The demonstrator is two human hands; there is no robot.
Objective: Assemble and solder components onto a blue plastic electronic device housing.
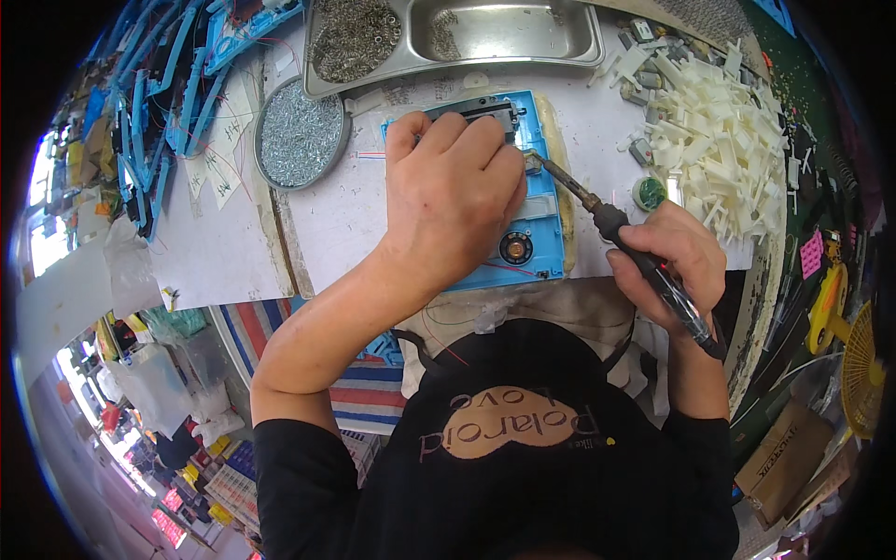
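A blue plastic housing lies on the white-covered bench in front of me, with a round black speaker and a black part in it. My left hand is closed over the housing, knuckles up; whatever its fingertips pinch is hidden underneath. My right hand grips a soldering iron by its black handle. Its metal tip points up and left, at or very near a small metal part on the housing's right side; I cannot tell whether they touch. Thin red wires run below the speaker.
A round tray of small silvery screws stands left of the housing. Behind is a steel tray with small metal parts. White plastic pieces are heaped at right, near a green-topped round container. Blue wired housings pile at far left.
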